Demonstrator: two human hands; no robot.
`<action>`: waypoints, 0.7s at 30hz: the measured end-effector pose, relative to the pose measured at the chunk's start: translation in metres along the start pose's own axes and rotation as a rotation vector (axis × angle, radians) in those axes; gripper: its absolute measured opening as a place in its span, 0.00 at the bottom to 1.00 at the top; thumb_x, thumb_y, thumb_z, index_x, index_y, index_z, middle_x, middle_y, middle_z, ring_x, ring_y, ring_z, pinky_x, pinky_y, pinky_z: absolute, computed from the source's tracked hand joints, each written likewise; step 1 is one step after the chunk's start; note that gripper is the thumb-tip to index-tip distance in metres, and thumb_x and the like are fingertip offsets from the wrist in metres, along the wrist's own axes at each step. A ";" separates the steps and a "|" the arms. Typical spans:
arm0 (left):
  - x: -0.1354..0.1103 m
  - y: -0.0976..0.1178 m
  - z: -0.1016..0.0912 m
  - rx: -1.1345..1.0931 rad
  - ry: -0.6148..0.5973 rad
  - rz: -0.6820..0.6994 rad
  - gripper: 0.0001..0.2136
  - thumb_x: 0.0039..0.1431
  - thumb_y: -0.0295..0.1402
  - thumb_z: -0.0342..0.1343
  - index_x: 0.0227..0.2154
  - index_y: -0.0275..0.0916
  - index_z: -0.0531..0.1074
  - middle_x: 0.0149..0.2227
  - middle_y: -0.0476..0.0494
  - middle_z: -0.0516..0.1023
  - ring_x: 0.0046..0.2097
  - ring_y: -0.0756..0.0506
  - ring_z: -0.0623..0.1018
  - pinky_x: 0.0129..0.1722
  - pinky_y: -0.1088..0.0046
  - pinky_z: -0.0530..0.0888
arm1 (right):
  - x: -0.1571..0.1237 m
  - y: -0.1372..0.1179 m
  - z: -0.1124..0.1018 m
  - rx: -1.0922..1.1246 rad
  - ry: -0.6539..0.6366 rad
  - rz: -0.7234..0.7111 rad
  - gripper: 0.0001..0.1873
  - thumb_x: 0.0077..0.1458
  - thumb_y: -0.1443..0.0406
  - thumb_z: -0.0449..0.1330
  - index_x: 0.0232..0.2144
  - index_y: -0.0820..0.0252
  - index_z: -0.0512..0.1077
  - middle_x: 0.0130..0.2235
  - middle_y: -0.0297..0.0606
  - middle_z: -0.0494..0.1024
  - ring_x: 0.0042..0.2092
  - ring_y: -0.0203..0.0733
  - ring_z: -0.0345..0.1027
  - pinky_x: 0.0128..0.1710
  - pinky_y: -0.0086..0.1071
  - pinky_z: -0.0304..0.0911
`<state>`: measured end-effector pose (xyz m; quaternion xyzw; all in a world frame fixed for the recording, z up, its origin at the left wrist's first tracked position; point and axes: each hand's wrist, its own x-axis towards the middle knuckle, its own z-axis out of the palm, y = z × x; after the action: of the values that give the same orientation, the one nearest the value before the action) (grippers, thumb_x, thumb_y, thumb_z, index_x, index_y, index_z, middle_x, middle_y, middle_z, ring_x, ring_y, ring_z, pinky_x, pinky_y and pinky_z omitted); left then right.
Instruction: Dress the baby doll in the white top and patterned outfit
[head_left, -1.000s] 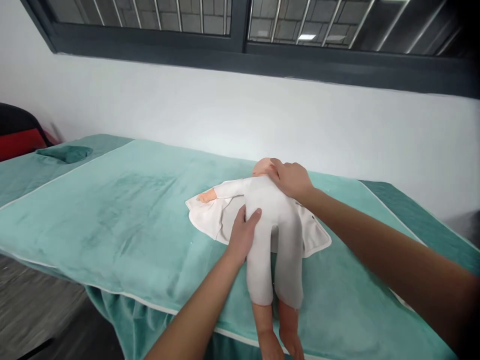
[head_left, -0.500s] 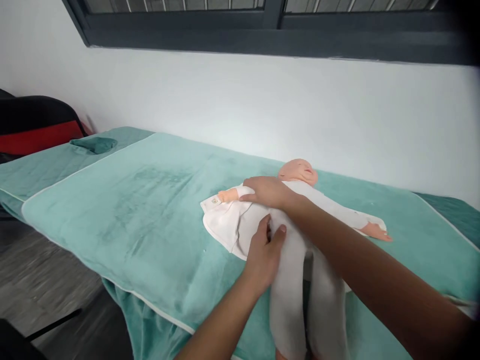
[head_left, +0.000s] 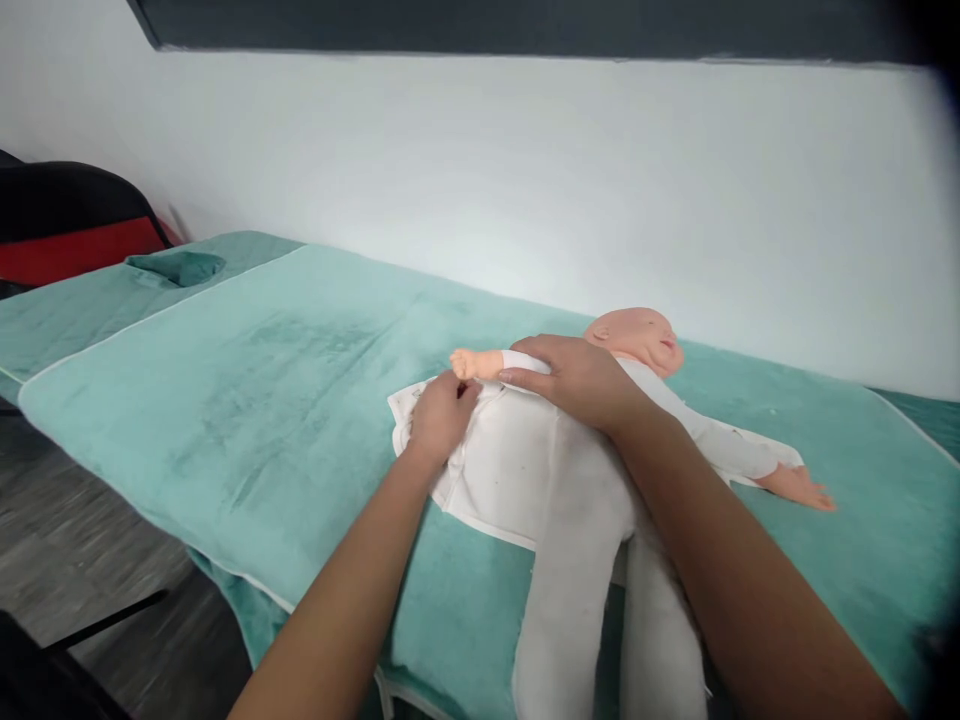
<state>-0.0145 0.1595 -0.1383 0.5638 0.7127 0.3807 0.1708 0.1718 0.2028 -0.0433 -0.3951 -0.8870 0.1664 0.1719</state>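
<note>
Holding the doll [head_left: 585, 485] by one sleeved arm with my right hand [head_left: 574, 382]: fingers over the far side, thumb along the near side by the cuff. Bare doll forearm [head_left: 480, 364] sticks out past it to the left. Left hand [head_left: 442, 415] is narrow, fingers bunched on the white cloth [head_left: 499, 470] just below the doll's small fist; can't tell from my feed if it's pinching the fabric.

Doll is right of center on the teal bed [head_left: 300, 400], in white clothing. Head [head_left: 634, 338] at the far side, face turned right; other arm [head_left: 750, 460] out to the right; legs toward the near edge, cut off at the bottom of view. White cloth lies flat, spread left of the doll.

Around it: white wall [head_left: 450, 180] behind the bed, dark frame [head_left: 525, 25] above, black-and-red chair [head_left: 82, 225] far left, grey floor [head_left: 82, 540] near left.
</note>
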 end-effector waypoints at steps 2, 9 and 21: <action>-0.002 -0.004 -0.002 -0.164 0.049 -0.017 0.09 0.62 0.37 0.51 0.33 0.39 0.72 0.35 0.44 0.78 0.37 0.44 0.74 0.36 0.68 0.67 | 0.000 0.000 -0.001 -0.012 -0.006 0.000 0.21 0.61 0.45 0.52 0.37 0.51 0.74 0.38 0.33 0.78 0.39 0.42 0.68 0.33 0.33 0.55; -0.001 -0.003 -0.005 -0.827 0.183 -0.142 0.07 0.58 0.37 0.56 0.33 0.38 0.71 0.32 0.49 0.74 0.33 0.49 0.71 0.34 0.74 0.68 | 0.003 0.004 0.004 -0.208 -0.038 0.031 0.20 0.62 0.47 0.52 0.40 0.49 0.77 0.40 0.34 0.79 0.40 0.43 0.69 0.36 0.35 0.55; -0.017 0.028 0.010 -0.633 -0.080 0.176 0.07 0.63 0.38 0.54 0.33 0.40 0.69 0.31 0.50 0.69 0.34 0.50 0.68 0.36 0.74 0.65 | 0.017 -0.001 0.031 -0.542 -0.080 -0.021 0.12 0.62 0.62 0.51 0.37 0.59 0.74 0.38 0.44 0.77 0.41 0.49 0.69 0.41 0.41 0.57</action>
<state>0.0160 0.1492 -0.1277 0.5565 0.5003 0.5742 0.3321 0.1469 0.2103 -0.0670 -0.4107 -0.9092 -0.0635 0.0265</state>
